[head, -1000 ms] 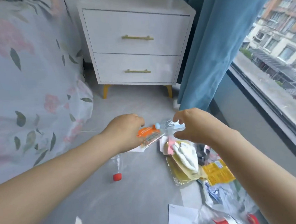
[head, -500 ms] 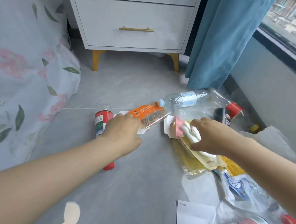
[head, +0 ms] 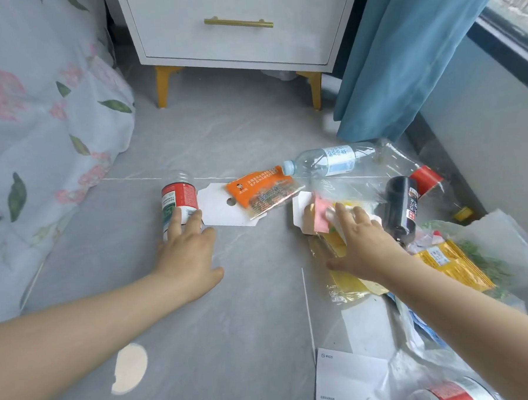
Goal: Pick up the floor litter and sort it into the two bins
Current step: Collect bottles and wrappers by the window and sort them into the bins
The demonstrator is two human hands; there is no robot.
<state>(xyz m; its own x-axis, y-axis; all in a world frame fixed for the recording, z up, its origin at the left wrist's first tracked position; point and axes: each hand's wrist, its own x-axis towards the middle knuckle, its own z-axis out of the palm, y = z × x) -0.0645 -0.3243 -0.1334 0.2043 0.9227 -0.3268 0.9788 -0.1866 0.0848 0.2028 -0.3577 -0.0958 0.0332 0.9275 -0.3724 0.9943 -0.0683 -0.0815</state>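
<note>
A: Left hand (head: 187,252) status?
B: Fingers straight and slightly apart, gripping nothing. The fingertips touch the red-label bottle (head: 178,201), which lies on the floor (head: 256,307) left of frame centre.
A: Axis?
B: Up-down in frame. Clear base points to the top, neck end is hidden under the fingers. So the bottle lies straight ahead of the left hand, in line with its fingers. My read: the hand must come over the barrel from the side, since an end-on grab would likely slip.
A: Right hand (head: 361,249)?
B: Right of centre, well apart from that bottle. Fingers spread, resting flat on the pile: pink slip (head: 320,218), yellow wrapper (head: 346,282) beneath. Not curled round anything.
A: So left takes the bottle.
B: Yes, clearly the nearer hand. White card (head: 220,208) sits just beside the bottle's right side, and the orange pouch (head: 260,187) overlaps the card. Risk of dragging both.
A: Water bottle (head: 325,161)?
B: Upper centre-right, axis left-right, cap at the pouch. Nearer the right hand.
A: Bins?
B: Neither of the 2 is in view.
</note>
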